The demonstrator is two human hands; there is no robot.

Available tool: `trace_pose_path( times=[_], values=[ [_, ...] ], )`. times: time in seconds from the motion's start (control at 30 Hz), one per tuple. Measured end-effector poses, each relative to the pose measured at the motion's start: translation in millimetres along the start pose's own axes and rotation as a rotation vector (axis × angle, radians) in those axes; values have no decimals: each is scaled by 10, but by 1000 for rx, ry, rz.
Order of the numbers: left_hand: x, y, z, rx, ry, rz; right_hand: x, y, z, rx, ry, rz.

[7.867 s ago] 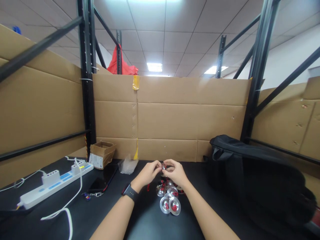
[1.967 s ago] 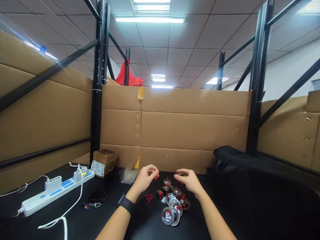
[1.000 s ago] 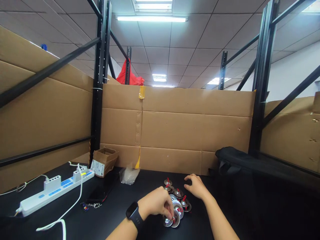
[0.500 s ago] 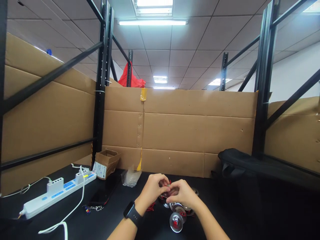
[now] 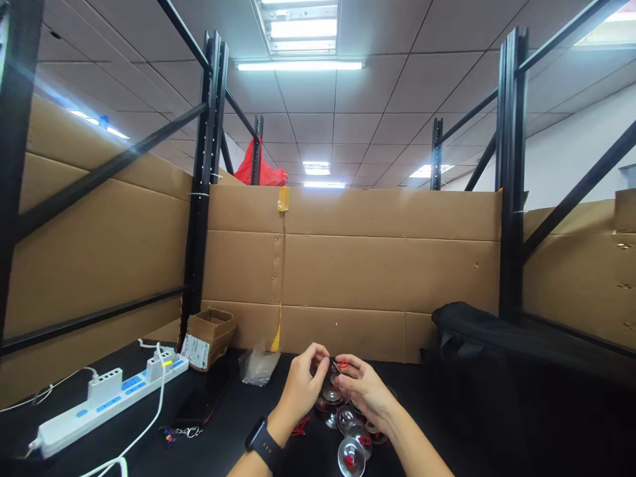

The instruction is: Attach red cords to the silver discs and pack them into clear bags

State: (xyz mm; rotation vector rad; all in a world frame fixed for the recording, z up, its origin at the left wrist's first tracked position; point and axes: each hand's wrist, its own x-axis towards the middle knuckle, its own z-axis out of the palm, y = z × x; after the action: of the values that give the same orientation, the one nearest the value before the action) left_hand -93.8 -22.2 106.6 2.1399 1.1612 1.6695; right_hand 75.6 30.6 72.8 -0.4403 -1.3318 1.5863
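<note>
Small red cord sits pinched between left hand and right hand; shiny silver metal discs cluster just beneath, clear plastic bag left

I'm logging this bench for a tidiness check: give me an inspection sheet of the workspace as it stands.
Surface: black tabletop, dark, partly covered.
Job's things: small metal discs with red cord, clustered under the hands; one small piece pinched between both.
Clutter: small cardboard box, clear plastic bag, phone, keys, black bag.
Hands: left hand and right hand meet fingertip to fingertip.
Cables: white power strip, white leads trailing.
Surroundings: cardboard walls, black rack posts.
</note>
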Motion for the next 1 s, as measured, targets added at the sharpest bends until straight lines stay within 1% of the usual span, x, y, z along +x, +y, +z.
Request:
trace_pose_path(
  times=[0.07, 0.1, 0.17, 0.23, 0.3, 0.47, 0.57, 0.67, 0.83, 0.93, 1.0],
  values=[
    [-10, 11, 13, -34, -114, 15, -20, -37, 11, 35, -34, -3],
    [-16, 17, 24, -47, -141, 24, -33, -57, 20, 30, -60, -9],
    [-27, 24, 51, -61, -124, 24, -52, -91, 33, -12, -92, -26],
    [-34, 11, 84, -70, -82, 6, -59, -111, 34, -67, -100, -37],
    [-38, -27, 120, -77, -67, -18, -52, -110, 21, -117, -97, -39],
    [-44, -175, 192, -107, -90, -126, -24, -49, -8, -207, -70, -41],
    [-46, -247, 197, -96, -91, -177, -21, -27, -1, -207, -38, -45],
    [-54, -306, 194, -122, -118, -163, -27, -34, 4, -216, -29, -40],
    [-86, -368, 217, -241, -190, -143, -22, -19, -25, -223, -45, -20],
    [-109, -376, 239, -145, -170, -99, 1, 54, -50, -244, -59, -28],
    [-114, -378, 242, -66, -157, -59, 31, 113, -56, -294, -39, -39]
  ],
)
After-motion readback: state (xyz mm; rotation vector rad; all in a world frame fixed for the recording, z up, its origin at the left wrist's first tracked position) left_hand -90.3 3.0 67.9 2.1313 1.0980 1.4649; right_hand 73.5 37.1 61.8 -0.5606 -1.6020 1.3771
